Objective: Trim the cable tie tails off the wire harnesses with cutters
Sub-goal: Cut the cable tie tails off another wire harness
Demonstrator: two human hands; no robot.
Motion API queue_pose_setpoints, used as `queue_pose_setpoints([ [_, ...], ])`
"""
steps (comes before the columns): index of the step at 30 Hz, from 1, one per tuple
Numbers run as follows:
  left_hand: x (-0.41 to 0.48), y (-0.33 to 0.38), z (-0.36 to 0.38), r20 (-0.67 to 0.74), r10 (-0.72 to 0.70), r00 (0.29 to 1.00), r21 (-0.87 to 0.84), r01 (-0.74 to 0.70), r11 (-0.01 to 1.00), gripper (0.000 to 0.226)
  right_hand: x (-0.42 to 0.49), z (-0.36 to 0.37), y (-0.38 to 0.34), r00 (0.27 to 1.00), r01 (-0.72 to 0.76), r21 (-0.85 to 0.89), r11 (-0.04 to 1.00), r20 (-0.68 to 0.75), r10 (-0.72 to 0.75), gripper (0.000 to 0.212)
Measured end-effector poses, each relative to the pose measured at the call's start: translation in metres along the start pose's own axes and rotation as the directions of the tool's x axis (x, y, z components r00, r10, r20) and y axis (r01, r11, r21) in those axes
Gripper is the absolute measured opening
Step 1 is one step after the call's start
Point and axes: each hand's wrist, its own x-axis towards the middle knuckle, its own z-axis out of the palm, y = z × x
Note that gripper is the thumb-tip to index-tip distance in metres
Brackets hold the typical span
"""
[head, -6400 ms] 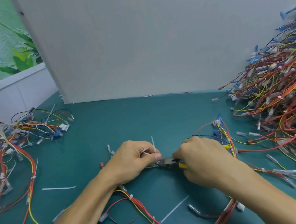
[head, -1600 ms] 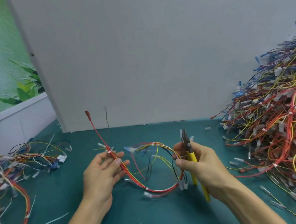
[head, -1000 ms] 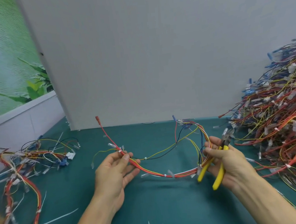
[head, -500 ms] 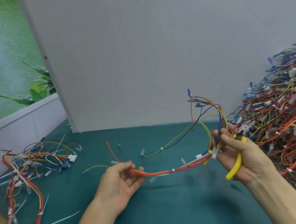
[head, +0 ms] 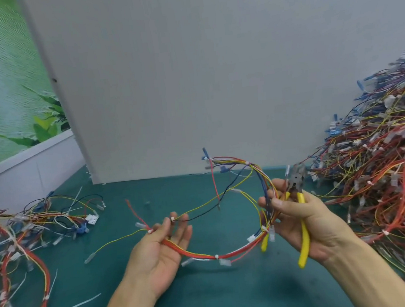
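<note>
A wire harness [head: 213, 253] of red, yellow, blue and black wires with white ties hangs in an arc above the green table between my hands. My left hand [head: 162, 248] lies palm up under its left end, fingers straight, the bundle resting across the palm. My right hand [head: 302, 220] grips the yellow-handled cutters [head: 301, 218], jaws pointing up, and pinches the harness's right part between thumb and fingers. The harness's far end with blue terminals [head: 212, 159] sticks up in front of the grey board.
A big heap of harnesses [head: 384, 173] fills the right side. A smaller bunch of harnesses [head: 30, 226] lies at the left. Cut white tie tails [head: 74, 306] lie on the green table [head: 234, 293]. A grey board [head: 214, 78] stands behind.
Both hands lifted the harness off the table and stretched it between them. My right hand shifted right and turned the cutters upright. My left fingers have straightened under the bundle.
</note>
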Motion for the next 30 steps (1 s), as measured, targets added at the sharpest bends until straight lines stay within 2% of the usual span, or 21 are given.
queue_pose_setpoints([
  [2,0.003,0.002,-0.003,-0.066,0.049,0.997,0.005,-0.049,0.999,0.019,0.001,-0.002,0.001,0.996,0.021,-0.063,0.998,-0.08,-0.026,0.038],
  [4,0.004,0.004,-0.004,-0.082,0.073,0.994,0.022,-0.072,0.997,0.015,0.004,-0.007,0.001,0.982,0.034,-0.12,0.992,-0.18,-0.056,0.034],
  [8,0.007,0.003,-0.006,-0.12,0.096,0.988,0.028,-0.094,0.995,0.012,0.009,-0.018,0.005,0.912,-0.007,-0.254,0.967,-0.399,-0.098,0.032],
  [12,0.008,0.003,-0.007,-0.111,0.087,0.99,0.088,-0.078,0.993,0.008,0.009,-0.02,0.009,0.87,-0.026,-0.394,0.919,-0.462,-0.174,0.029],
  [15,0.007,0.002,-0.01,-0.137,0.04,0.99,0.192,-0.013,0.981,0.013,0.01,-0.023,0.007,0.844,-0.064,-0.502,0.862,-0.489,-0.222,0.027],
  [17,0.006,0.001,-0.011,-0.165,-0.022,0.986,0.246,0.063,0.967,0.016,0.01,-0.027,0.004,0.826,-0.139,-0.625,0.768,-0.501,-0.259,0.021],
  [19,0.005,0.002,-0.01,-0.176,-0.075,0.982,0.263,0.12,0.957,0.014,0.009,-0.03,0.001,0.841,-0.223,-0.735,0.641,-0.477,-0.254,0.015],
  [23,0.005,0.005,-0.01,-0.175,-0.103,0.979,0.263,0.147,0.954,0.011,0.005,-0.028,-0.012,0.895,-0.29,-0.895,0.339,-0.379,-0.234,0.013],
  [24,0.006,0.005,-0.011,-0.173,-0.104,0.979,0.263,0.148,0.954,0.012,0.003,-0.026,-0.015,0.898,-0.302,-0.928,0.217,-0.353,-0.262,0.014],
  [26,0.006,0.005,-0.01,-0.167,-0.107,0.98,0.256,0.148,0.955,0.012,-0.002,-0.021,-0.022,0.896,-0.336,-0.94,-0.065,-0.297,-0.331,0.016],
  [27,0.006,0.005,-0.01,-0.166,-0.108,0.98,0.252,0.148,0.956,0.012,-0.005,-0.018,-0.025,0.891,-0.351,-0.922,-0.164,-0.276,-0.36,0.015],
  [28,0.006,0.005,-0.01,-0.167,-0.106,0.98,0.245,0.145,0.959,0.012,-0.008,-0.014,-0.028,0.889,-0.363,-0.903,-0.23,-0.262,-0.375,0.015],
  [30,0.005,0.005,-0.009,-0.166,-0.101,0.981,0.244,0.14,0.96,0.01,-0.012,-0.006,-0.028,0.9,-0.382,-0.877,-0.291,-0.281,-0.334,0.017],
])
